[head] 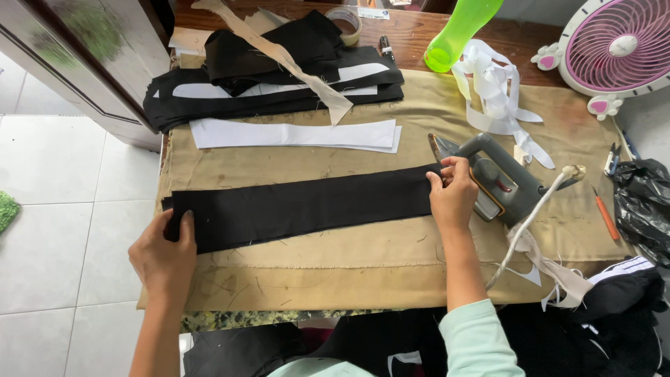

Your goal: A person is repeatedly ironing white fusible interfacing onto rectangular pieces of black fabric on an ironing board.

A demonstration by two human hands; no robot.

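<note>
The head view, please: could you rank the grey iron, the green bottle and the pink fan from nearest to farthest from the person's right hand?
Measured from the right hand:
1. Grey iron, just to the right, beside the fingers.
2. Green bottle, straight up at the table's far edge.
3. Pink fan, at the far right corner.

A fabric strip [300, 207] is lying across the surface [391, 258], an iron [499, 183] sitting at its right end, fabric pieces [279, 77] behind.
</note>
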